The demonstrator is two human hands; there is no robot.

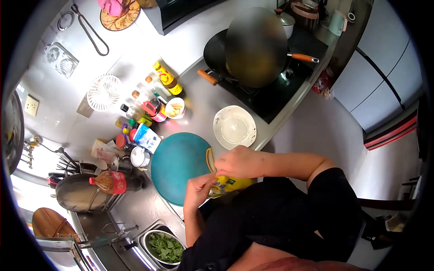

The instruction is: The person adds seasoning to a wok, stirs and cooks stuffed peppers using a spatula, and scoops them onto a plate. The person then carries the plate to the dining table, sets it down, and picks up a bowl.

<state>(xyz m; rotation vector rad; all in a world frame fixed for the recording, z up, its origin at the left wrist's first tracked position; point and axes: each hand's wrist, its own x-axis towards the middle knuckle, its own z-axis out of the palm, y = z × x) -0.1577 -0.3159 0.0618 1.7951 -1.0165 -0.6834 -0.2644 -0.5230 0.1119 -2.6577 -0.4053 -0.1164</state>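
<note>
Both my hands are closed on the upper edge of a yellow plastic packet (233,184), close to my body at the counter's front. My left hand (199,189) pinches one side of it. My right hand (239,161) grips beside it, the fingers of both hands nearly touching. Whether the packet is torn open cannot be made out. Just beyond my hands lies a round teal cutting board (178,167) with a pale loop handle (209,159). A white bowl (234,128) with a wet-looking inside stands by my right hand.
A black wok (214,55) sits on the stove (296,67), partly hidden by a blurred oval. Sauce bottles (168,80) and a small white bowl (175,108) line the wall. Leafy greens (165,246) fill a bowl at the sink (156,224); a red-capped bottle (113,182) stands nearby.
</note>
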